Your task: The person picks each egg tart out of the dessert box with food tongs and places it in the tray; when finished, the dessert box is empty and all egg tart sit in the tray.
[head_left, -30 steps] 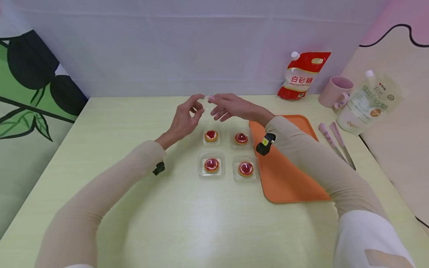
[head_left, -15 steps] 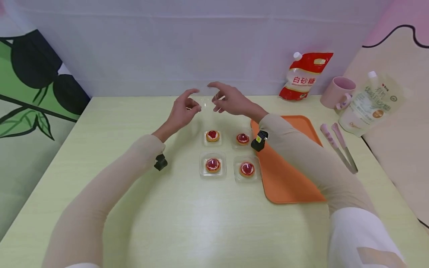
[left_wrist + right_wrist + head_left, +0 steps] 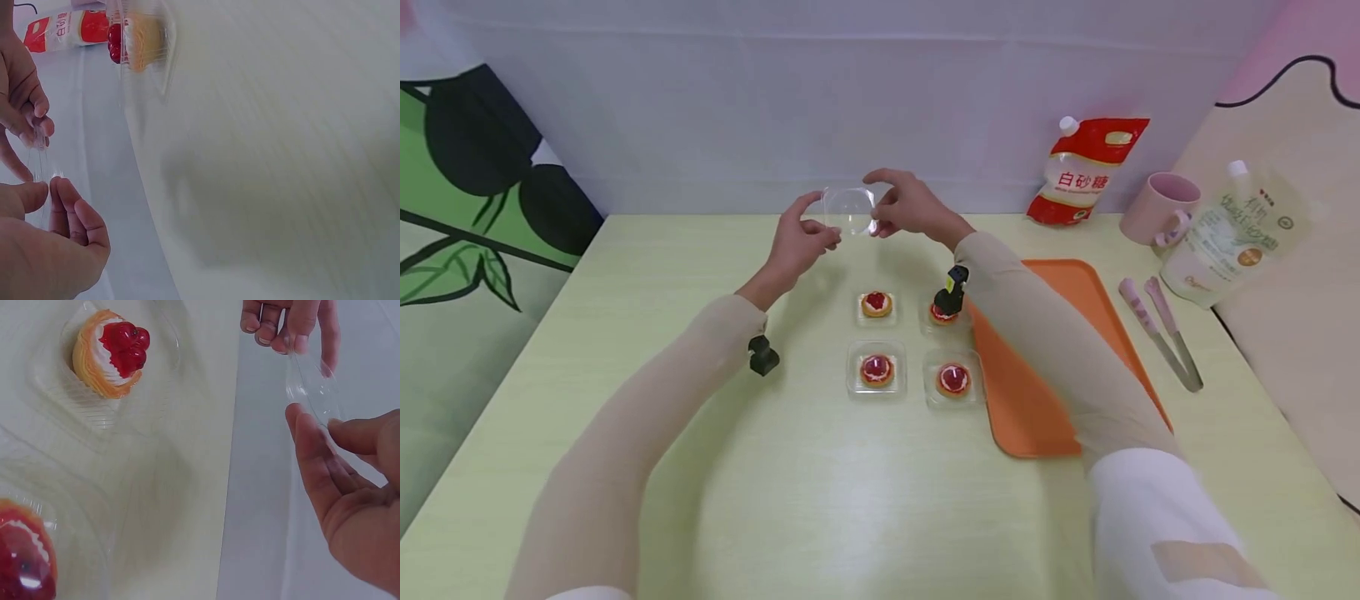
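Observation:
A clear plastic lid [image 3: 848,210] is held up between my hands above the table's back edge, tilted toward the head camera. My left hand [image 3: 797,246] pinches its left side between thumb and fingers. At the opposite side, my right hand [image 3: 917,204] pinches the rim; the right wrist view shows the thumb [image 3: 353,431] against the lid's edge. Below stand several fruit tarts in clear plastic boxes: back left tart [image 3: 876,305], front left tart [image 3: 876,370], front right tart [image 3: 953,379]. A fourth, the back right tart [image 3: 942,315], is partly hidden by the right wrist camera.
An orange tray [image 3: 1037,417] lies under my right forearm. Tongs [image 3: 1161,333] with pink handles lie to its right. Along the back right stand a red and white sugar pouch [image 3: 1078,171], a pink mug [image 3: 1157,208] and a pale spouted pouch [image 3: 1213,237].
Both hands have risen slightly, and the right has come a little to the left. The lid has turned so its square face shows clearly. The tarts stay in place.

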### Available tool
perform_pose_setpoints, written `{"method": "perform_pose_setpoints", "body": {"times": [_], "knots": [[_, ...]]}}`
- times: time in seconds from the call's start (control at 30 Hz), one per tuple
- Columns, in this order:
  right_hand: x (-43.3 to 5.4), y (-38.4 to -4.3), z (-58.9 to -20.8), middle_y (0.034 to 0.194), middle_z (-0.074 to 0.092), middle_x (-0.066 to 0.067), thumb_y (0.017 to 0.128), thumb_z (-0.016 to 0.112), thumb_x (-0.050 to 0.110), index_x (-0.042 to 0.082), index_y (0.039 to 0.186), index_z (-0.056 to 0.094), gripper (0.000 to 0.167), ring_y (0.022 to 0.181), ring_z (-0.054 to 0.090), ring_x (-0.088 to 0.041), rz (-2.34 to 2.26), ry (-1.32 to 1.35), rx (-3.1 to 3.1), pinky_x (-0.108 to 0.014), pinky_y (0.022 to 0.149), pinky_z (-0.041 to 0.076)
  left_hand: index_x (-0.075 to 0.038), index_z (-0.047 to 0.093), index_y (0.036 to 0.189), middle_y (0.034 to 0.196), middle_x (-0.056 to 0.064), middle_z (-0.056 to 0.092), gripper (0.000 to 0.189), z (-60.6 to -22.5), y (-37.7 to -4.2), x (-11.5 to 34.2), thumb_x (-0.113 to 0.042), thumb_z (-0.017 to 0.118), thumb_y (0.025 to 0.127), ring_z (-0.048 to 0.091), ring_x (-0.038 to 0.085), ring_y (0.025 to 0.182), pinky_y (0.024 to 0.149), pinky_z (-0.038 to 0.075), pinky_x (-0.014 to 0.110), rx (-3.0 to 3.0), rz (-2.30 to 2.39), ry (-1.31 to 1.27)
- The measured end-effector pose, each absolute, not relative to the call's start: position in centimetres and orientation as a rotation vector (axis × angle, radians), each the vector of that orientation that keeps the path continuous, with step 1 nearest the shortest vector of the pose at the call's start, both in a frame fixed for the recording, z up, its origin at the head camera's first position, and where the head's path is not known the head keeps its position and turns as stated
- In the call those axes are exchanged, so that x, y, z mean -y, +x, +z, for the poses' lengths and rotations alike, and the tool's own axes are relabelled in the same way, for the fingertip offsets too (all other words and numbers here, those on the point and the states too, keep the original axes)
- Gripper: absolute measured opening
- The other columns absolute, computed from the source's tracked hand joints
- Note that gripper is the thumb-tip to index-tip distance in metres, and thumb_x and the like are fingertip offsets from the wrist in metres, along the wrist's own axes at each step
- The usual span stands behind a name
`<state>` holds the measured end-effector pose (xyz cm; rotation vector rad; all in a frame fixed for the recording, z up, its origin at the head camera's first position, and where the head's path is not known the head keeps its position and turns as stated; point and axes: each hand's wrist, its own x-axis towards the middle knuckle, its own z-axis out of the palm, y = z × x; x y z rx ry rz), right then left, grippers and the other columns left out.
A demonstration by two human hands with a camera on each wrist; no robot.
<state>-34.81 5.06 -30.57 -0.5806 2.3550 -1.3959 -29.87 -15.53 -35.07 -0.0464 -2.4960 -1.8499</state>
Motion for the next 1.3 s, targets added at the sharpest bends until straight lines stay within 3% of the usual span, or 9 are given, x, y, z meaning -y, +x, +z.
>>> {"method": "perform_pose_setpoints", "body": {"times": [0.3, 0.5, 0.7, 1.1, 1.3], "knots": [[-3.4, -36.3, -31.7, 0.098, 0.065, -0.022, 0.098, 0.056, -0.001, 0.005, 0.151, 0.038, 0.056, 0.073, 0.069, -0.022, -1.324, -0.479, -2.290, -0.050, 0.095, 0.053, -0.015, 0.034, 0.156, 0.081, -0.004, 0.071, 0.065, -36.1, -31.0, 17.0, -0.011, 0.063, 0.097, 0.068, 0.006, 0.068, 0.088, 0.053, 0.035, 2.591, -1.933, 0.075], [-2.8, -36.7, -33.0, 0.093, 0.066, -0.021, 0.094, 0.059, -0.006, 0.003, 0.150, 0.040, 0.060, 0.063, 0.069, -0.016, -1.338, -0.383, -2.254, -0.050, 0.096, 0.052, -0.012, 0.035, 0.155, 0.073, -0.006, 0.068, 0.065, -37.2, -32.0, 17.4, -0.010, 0.064, 0.097, 0.066, 0.006, 0.064, 0.075, 0.054, 0.027, 2.707, -1.883, 0.147], [-2.5, -36.7, -34.0, 0.086, 0.062, -0.015, 0.093, 0.059, -0.007, 0.003, 0.149, 0.042, 0.059, 0.056, 0.067, -0.013, -1.263, -0.277, -2.243, -0.045, 0.095, 0.054, -0.008, 0.038, 0.153, 0.069, -0.008, 0.068, 0.064, -38.3, -32.3, 17.6, -0.013, 0.066, 0.095, 0.065, 0.004, 0.066, 0.063, 0.046, 0.022, 2.844, -1.734, 0.119], [-1.8, -37.2, -35.1, 0.099, 0.060, -0.015, 0.093, 0.061, -0.003, 0.007, 0.150, 0.041, 0.061, 0.062, 0.067, -0.012, -1.082, -0.292, -2.312, -0.033, 0.084, 0.058, -0.007, 0.038, 0.153, 0.094, 0.011, 0.074, 0.064, -38.8, -32.1, 17.6, -0.015, 0.066, 0.095, 0.066, 0.005, 0.069, 0.079, 0.050, 0.026, 2.901, -1.649, 0.121], [-2.5, -37.4, -34.6, 0.113, 0.061, -0.019, 0.095, 0.059, -0.001, 0.009, 0.153, 0.037, 0.063, 0.075, 0.070, -0.018, -1.050, -0.309, -2.301, -0.034, 0.087, 0.058, -0.007, 0.032, 0.155, 0.099, 0.015, 0.074, 0.066, -38.5, -31.9, 17.8, -0.025, 0.062, 0.098, 0.068, 0.012, 0.080, 0.090, 0.049, 0.034, 2.943, -1.608, 0.114]]}}
